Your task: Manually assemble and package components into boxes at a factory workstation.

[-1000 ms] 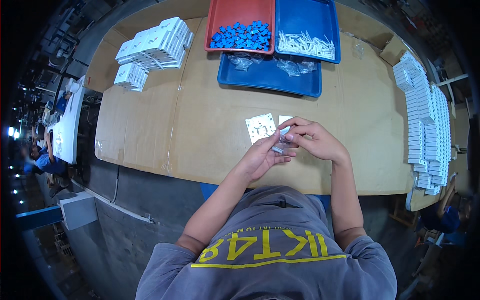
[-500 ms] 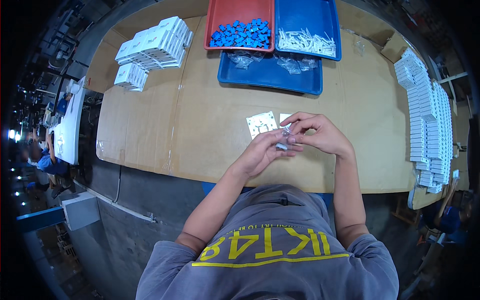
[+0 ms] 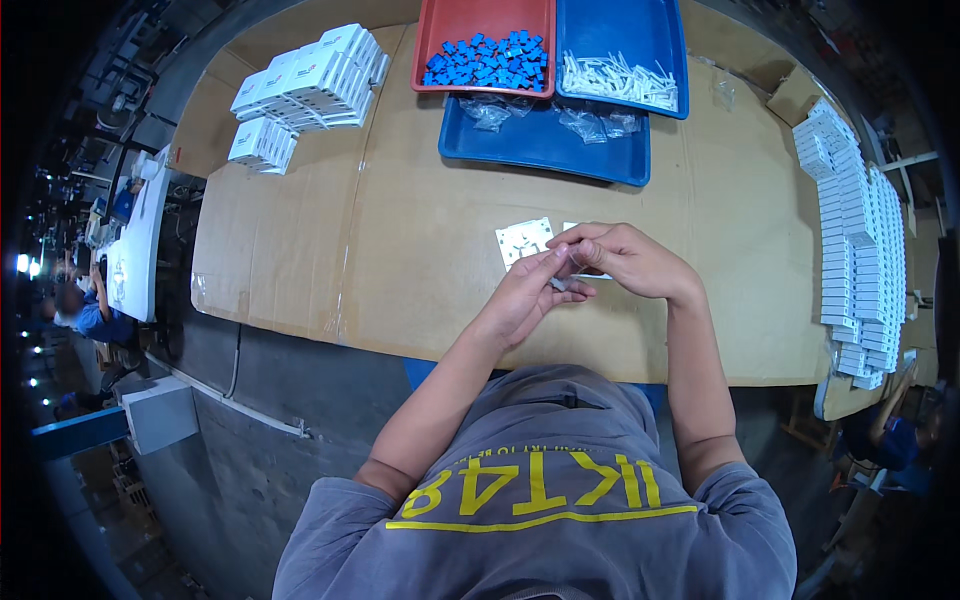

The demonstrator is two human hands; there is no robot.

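Between my hands is a small clear plastic bag [image 3: 560, 285], with something small and whitish in its lower part. My left hand [image 3: 522, 297] pinches the bag from the left with thumb and fingers. My right hand [image 3: 640, 262] is closed on the bag's upper edge, its fingertips meeting those of the left. Just beyond my left hand, a flat white square plate [image 3: 522, 240] with cut-outs lies on the cardboard. A second white piece [image 3: 571, 227] lies mostly hidden behind my right hand.
A red tray [image 3: 430, 45] holds blue plastic parts; a blue tray [image 3: 683, 60] holds white sticks. Clear bags lie in a lower blue tray [image 3: 540, 160]. White boxes [image 3: 300, 85] are stacked at left, more white boxes [image 3: 850, 230] at right. Other people sit at far left and right.
My hands have drawn closer together around the bag. My right hand's fingers have closed in, and the bag now shows less between them.
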